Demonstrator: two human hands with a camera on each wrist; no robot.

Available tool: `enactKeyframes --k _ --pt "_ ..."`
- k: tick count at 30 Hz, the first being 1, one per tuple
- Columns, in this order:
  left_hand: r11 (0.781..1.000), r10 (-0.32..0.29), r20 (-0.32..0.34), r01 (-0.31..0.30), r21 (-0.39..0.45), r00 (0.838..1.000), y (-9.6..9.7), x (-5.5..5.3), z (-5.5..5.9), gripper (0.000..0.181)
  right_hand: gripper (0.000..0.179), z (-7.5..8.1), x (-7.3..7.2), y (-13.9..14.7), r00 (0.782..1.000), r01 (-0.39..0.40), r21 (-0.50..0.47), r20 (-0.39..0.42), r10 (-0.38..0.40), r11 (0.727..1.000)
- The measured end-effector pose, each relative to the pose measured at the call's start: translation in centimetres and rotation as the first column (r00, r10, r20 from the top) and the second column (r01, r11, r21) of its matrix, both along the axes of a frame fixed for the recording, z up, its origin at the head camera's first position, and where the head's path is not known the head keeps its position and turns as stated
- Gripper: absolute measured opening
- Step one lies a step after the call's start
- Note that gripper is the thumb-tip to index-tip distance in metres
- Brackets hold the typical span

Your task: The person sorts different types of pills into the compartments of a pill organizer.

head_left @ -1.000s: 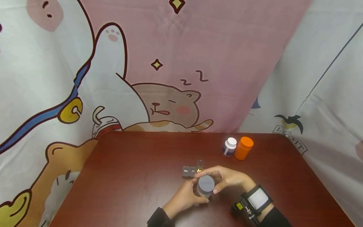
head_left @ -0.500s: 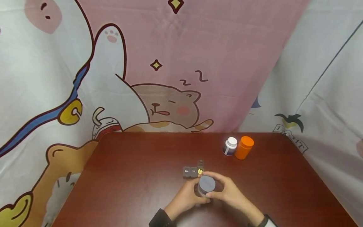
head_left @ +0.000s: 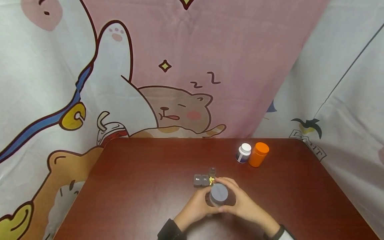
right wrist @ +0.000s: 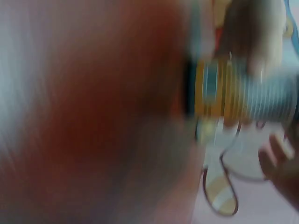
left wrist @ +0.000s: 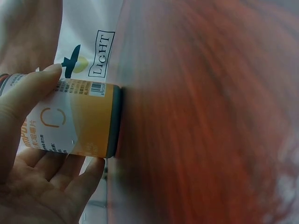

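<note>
A pill bottle [head_left: 219, 192] with a grey lid stands upright low at the table's front middle. Its white and orange label [left wrist: 88, 119] with a large C shows in the left wrist view. My left hand [head_left: 196, 203] grips the bottle's body from the left, thumb in front. On the other side my right hand [head_left: 241, 203] curls round the lid, its thumb tip meeting the left thumb in the head view. Just behind sits a small dark pill organizer [head_left: 201, 180]; one compartment has its flap up and shows yellow pills [head_left: 211, 180]. The right wrist view is blurred.
At the back right stand a white bottle [head_left: 243, 153] with a dark label and an orange bottle [head_left: 259, 154], side by side. The brown table [head_left: 135, 186] ends at a printed cartoon curtain [head_left: 180, 110] behind it.
My right hand has come closer round the bottle's lid, and its thumb has moved down to the left thumb. The left hand keeps its grip. The head view has shifted slightly.
</note>
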State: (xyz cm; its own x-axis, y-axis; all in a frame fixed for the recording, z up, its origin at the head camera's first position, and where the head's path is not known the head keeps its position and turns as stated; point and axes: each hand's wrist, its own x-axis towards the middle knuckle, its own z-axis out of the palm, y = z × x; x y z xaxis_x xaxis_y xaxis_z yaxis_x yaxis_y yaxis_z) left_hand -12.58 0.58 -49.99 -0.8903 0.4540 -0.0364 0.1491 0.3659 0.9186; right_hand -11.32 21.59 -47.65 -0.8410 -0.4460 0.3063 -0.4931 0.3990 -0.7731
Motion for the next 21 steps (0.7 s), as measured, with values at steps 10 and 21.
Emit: enactKeyframes --k 10,21 --pt "1.0 0.0 -0.032 0.0 -0.01 0.999 0.0 0.2 -0.1 0.069 0.065 0.4 -5.4 1.7 0.791 -0.485 -0.226 0.299 0.534 0.845" --pt "1.0 0.014 0.0 -0.014 0.009 1.0 0.0 0.2 -0.1 0.069 0.06 -1.0 -0.6 -0.2 0.963 -0.02 -0.204 0.258 0.074 0.979"
